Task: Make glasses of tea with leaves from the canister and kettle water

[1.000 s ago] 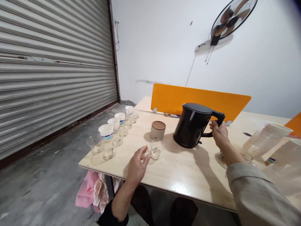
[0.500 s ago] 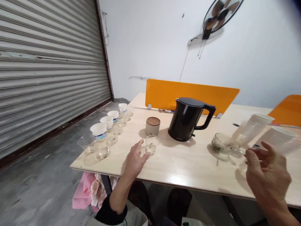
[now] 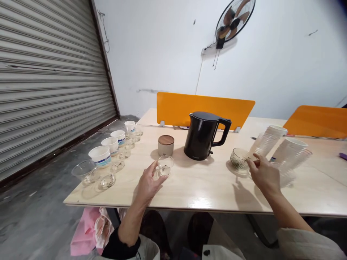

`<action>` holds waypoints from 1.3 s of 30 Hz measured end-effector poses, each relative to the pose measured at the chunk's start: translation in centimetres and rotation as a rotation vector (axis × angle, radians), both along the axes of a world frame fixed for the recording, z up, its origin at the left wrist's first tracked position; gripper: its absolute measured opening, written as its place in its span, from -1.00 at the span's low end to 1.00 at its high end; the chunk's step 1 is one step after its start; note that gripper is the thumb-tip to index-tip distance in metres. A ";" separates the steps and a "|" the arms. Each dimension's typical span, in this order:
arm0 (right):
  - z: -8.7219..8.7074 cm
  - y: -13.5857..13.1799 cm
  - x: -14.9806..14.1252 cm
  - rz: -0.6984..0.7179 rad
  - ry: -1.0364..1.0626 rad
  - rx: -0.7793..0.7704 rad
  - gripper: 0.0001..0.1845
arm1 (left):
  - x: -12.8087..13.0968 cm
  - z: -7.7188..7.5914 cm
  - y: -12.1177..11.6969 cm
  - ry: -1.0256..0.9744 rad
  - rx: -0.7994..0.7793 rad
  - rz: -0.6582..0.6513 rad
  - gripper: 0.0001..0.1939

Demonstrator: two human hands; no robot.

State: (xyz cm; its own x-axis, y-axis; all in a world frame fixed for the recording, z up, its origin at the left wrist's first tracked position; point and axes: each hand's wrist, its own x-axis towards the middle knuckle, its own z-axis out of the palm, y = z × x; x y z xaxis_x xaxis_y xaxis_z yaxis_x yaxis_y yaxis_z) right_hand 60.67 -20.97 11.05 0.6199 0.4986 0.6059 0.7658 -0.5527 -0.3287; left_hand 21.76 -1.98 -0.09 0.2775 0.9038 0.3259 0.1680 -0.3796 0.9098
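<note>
My left hand (image 3: 148,183) has its fingers and thumb curved round the near left side of a small clear cup (image 3: 165,168), which stands on the table with dark specks inside. Over to the right, my right hand (image 3: 264,174) closes its fingers at the handle side of a ribbed glass teacup (image 3: 238,159) holding green leaves; the handle itself is hidden. A glass saucer (image 3: 235,169) lies beneath that cup. Just behind the clear cup is a grey canister (image 3: 165,148) with a wooden lid, and a black electric kettle (image 3: 201,139) stands between my hands.
White paper cups (image 3: 99,156) and clear cups (image 3: 107,181) line the table's left side. Stacks of clear plastic cups (image 3: 290,155) lean at the right. Orange dividers (image 3: 204,108) stand at the back. The table's front edge (image 3: 189,209) runs close to me.
My right hand has moved left and forward to the glass teacup, its fingers closing by the handle. My left hand stays at the clear cup. The view has shifted to the right.
</note>
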 end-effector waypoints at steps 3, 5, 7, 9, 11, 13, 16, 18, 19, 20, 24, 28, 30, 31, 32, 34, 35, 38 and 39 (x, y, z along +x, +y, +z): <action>-0.1 -0.4 -0.9 -0.015 -0.003 0.075 -0.31 | -0.1 -0.5 -0.2 -0.008 0.028 0.020 -0.31; -0.9 -0.8 -2.6 0.011 0.010 0.150 -0.34 | -0.1 -0.7 -0.4 -0.005 0.059 0.083 -0.41; -2.3 -0.6 -4.9 0.125 0.069 0.154 -0.39 | -0.2 -0.6 -0.6 0.082 0.121 0.171 -0.51; -4.2 0.5 -7.7 0.326 0.139 0.061 -0.41 | -0.2 -0.3 -0.7 0.237 0.200 0.231 -0.55; -5.9 2.6 -10.7 0.513 0.141 -0.075 -0.41 | -0.3 0.0 -0.7 0.386 0.259 0.249 -0.53; -7.1 5.3 -13.4 0.643 0.065 -0.221 -0.37 | -0.4 0.2 -0.6 0.513 0.293 0.236 -0.50; -7.5 9.4 -16.8 0.712 -0.022 -0.456 -0.31 | -0.4 0.2 -0.3 0.701 0.328 0.195 -0.46; -7.3 11.5 -18.5 0.679 -0.014 -0.572 -0.25 | -0.3 0.1 -0.1 0.781 0.333 0.182 -0.45; -7.2 12.2 -19.1 0.655 0.000 -0.612 -0.24 | -0.3 0.0 0.0 0.804 0.332 0.179 -0.45; -7.2 12.7 -19.5 0.635 0.013 -0.642 -0.23 | -0.2 -0.1 0.1 0.822 0.330 0.178 -0.45; -7.5 13.5 -20.2 0.617 0.000 -0.701 -0.23 | -0.3 -0.2 0.5 0.908 0.312 0.173 -0.45; -7.8 13.3 -20.0 0.649 -0.044 -0.724 -0.23 | -0.7 0.1 0.7 0.970 0.301 0.137 -0.44; -7.9 13.3 -19.9 0.652 -0.054 -0.733 -0.23 | -0.9 0.4 0.6 0.990 0.296 0.123 -0.43; -7.9 13.3 -19.9 0.653 -0.060 -0.734 -0.24 | -0.9 0.5 0.6 0.997 0.294 0.118 -0.42; -7.9 13.3 -19.9 0.656 -0.066 -0.733 -0.24 | -1.0 0.7 0.6 1.004 0.293 0.115 -0.41; -8.0 13.3 -19.8 0.663 -0.082 -0.722 -0.24 | -0.9 0.9 0.4 1.013 0.292 0.113 -0.41; -8.1 13.3 -19.8 0.667 -0.090 -0.716 -0.24 | -0.9 1.0 0.4 1.017 0.292 0.114 -0.40; -8.2 13.3 -19.7 0.676 -0.105 -0.708 -0.24 | -0.9 1.2 0.1 1.022 0.297 0.121 -0.40; -8.2 13.3 -19.7 0.677 -0.109 -0.708 -0.24 | -0.8 1.2 0.1 1.022 0.299 0.125 -0.40</action>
